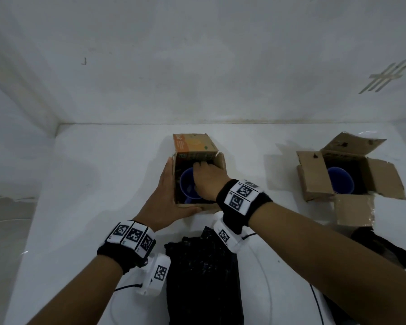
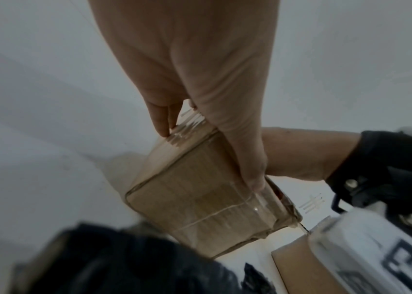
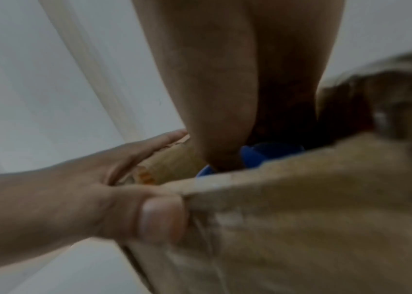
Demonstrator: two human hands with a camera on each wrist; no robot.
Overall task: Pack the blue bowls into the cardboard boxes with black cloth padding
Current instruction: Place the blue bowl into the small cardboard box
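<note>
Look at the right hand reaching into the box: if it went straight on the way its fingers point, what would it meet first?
Probably the far inner wall of the cardboard box: the right hand reaches over the blue bowl toward it. Depth is unclear; black cloth may lie there first.

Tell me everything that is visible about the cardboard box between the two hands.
The cardboard box is brown, worn at its edges, with clear tape on its underside. It stands open on the white table; its far flap, printed orange, stands up. Inside are dark padding and a blue bowl. The left hand presses flat against its left wall, thumb along the near edge. The right hand reaches inside.
</note>
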